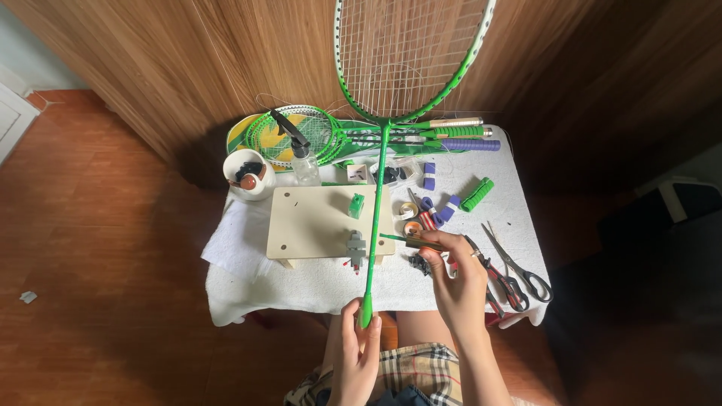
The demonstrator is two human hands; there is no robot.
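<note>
Racket: a green badminton racket (pixel 376 203) stands nearly upright over the small table (pixel 519 218), strung head high against the wooden wall, shaft running down in front of the pale wooden board (pixel 312 222)
Left hand: the left hand (pixel 355 353) is closed around the bare green butt end of the racket, just above the lap
Right hand: the right hand (pixel 455 274) is pinched narrow on a slim dark tool with a green tip (pixel 410 240), the tip pointing at the shaft; what kind of tool it is I cannot tell from this view
Doing it well: judged from the pose, a firm low grip keeps the shaft from swaying, and the tool tip is best brought square to the shaft
Beside the hand: scissors (pixel 519 271) and red-handled pliers (pixel 496 282) lie just right of it
Further out: purple and green grip rolls (pixel 477 194), a spray bottle (pixel 299 154), a white cup (pixel 249 174), spare rackets (pixel 391 137) at the back
</note>
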